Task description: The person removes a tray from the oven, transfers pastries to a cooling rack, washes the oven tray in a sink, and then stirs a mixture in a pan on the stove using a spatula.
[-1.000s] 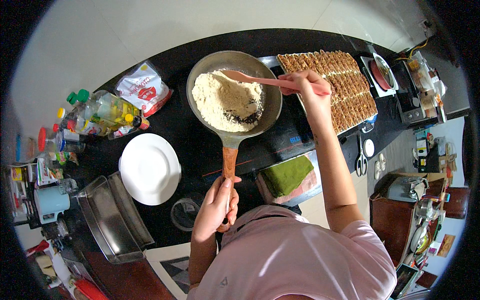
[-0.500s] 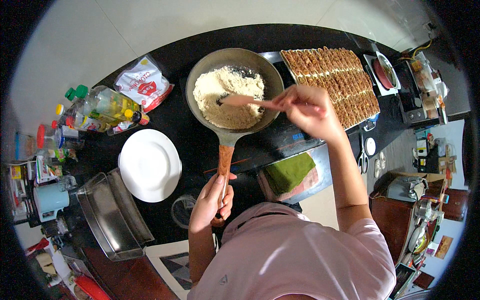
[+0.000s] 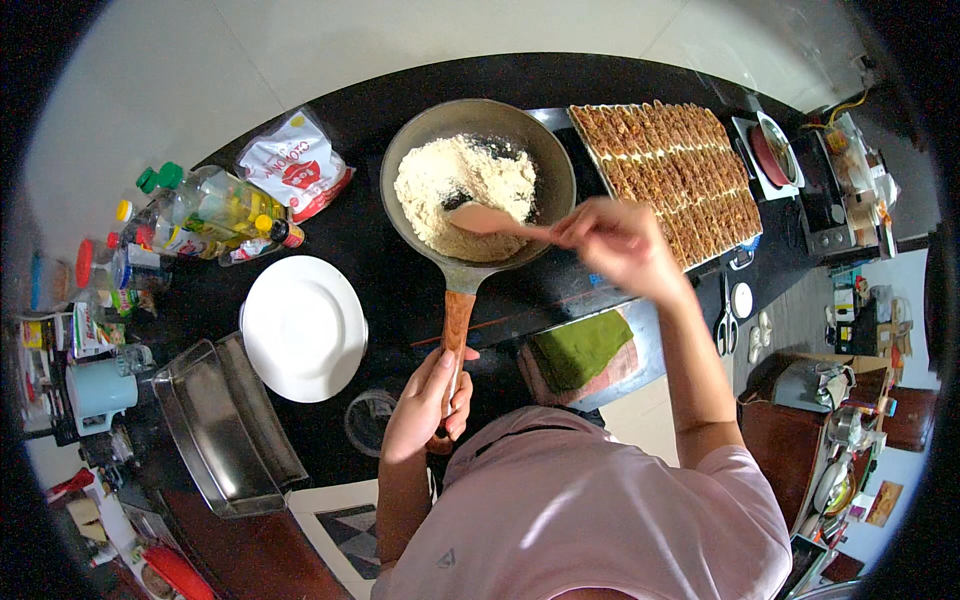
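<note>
A deep frying pan (image 3: 550, 150) stands on the dark counter, its wooden handle (image 3: 457, 325) pointing toward me. My left hand (image 3: 430, 402) is wrapped round that handle. Pale, flour-like powder (image 3: 440, 180) lies heaped in the pan, with dark patches of the pan's bottom showing through. My right hand (image 3: 622, 243), somewhat blurred, grips a wooden spatula (image 3: 485, 219). The spatula's broad end rests in the powder near the middle of the pan, its shaft crossing the right rim.
Right of the pan sits a large tray of browned, nut-like strips (image 3: 670, 170). A white plate (image 3: 304, 328), bottles (image 3: 215, 205) and a plastic bag (image 3: 295, 165) are at left. Closer in lie a clear bin (image 3: 228, 430) and a green cloth (image 3: 583, 350); scissors (image 3: 727, 325) lie at right.
The spatula's blade has shifted slightly right and nearer to me, and the powder has been pushed about, changing the bare patches. My left hand keeps its hold on the handle.
</note>
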Demonstrator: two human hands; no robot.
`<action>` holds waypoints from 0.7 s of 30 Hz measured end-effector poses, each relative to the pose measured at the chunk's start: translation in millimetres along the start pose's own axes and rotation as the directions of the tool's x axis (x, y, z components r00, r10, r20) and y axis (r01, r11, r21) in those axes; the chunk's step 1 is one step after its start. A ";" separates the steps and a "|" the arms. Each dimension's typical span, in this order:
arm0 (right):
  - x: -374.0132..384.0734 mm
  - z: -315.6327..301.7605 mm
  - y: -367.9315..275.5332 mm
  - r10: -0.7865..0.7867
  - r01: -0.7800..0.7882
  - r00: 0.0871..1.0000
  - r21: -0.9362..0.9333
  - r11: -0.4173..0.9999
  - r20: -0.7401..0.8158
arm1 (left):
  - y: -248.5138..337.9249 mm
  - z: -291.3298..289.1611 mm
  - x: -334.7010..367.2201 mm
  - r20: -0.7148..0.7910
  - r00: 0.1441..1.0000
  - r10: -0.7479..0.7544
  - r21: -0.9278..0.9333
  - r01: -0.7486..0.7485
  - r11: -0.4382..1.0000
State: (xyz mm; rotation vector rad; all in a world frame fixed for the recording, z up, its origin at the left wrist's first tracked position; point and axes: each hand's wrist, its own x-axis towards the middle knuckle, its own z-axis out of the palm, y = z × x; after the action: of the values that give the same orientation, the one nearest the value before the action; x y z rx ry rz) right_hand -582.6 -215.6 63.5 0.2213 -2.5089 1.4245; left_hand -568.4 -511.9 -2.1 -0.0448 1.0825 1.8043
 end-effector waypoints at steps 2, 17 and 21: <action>16.1 -23.1 6.4 0.239 -0.202 0.961 0.238 0.950 -0.142 | 4.6 4.3 -1.7 -0.031 0.999 -0.008 0.026 0.009 1.000; 182.4 -79.3 85.5 0.451 -0.383 0.890 0.432 0.816 -0.062 | 15.2 23.9 -9.8 -0.091 0.995 0.041 0.471 0.007 0.882; 213.1 -54.3 66.2 0.341 -0.377 0.926 0.319 0.870 0.164 | 16.2 24.1 -8.7 -0.100 0.995 0.024 0.470 0.026 0.882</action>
State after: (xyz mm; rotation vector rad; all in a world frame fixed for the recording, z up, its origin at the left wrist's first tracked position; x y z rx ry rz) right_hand -795.8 -137.2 97.0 -0.1279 -2.4508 2.0528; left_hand -566.2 -503.6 26.9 0.1571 1.5716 1.5047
